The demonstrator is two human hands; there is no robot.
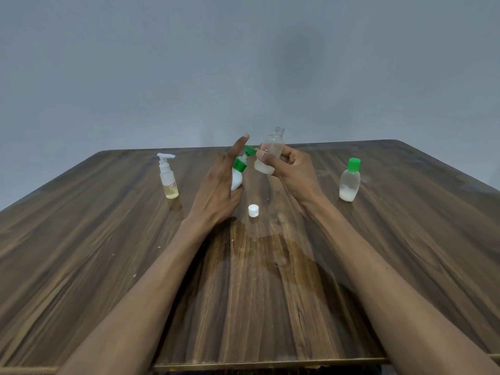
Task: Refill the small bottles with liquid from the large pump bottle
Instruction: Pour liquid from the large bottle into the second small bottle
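Three small bottles are in view, plus the white pump bottle (238, 176) with its green pump head, and the refilling looks only partly done. The left hand (216, 190) holds the pump bottle near the middle of the counter (270, 293), palm and thumb wrapped on its white body while the forefinger stands out straight above the green nozzle. The right hand (290, 169) grips an uncapped clear bottle (270, 152), held up just beside the nozzle. Its mouth stands higher than the spout, so nothing appears to be going in yet. It holds only a little pale liquid at the bottom, and most of it reads as empty. Its likely lid, a white cap (253, 211), lies on the counter just nearer the person than the two hands.

To the right stands a green-capped bottle (349, 181), closed, with white liquid filling only its lower part. Whether it has had its share I cannot tell. To the left stands a small spray bottle (168, 176) with yellowish liquid, capped and untouched. By my judgement, what remains is to fill the clear bottle, recap it, and then see to the others.
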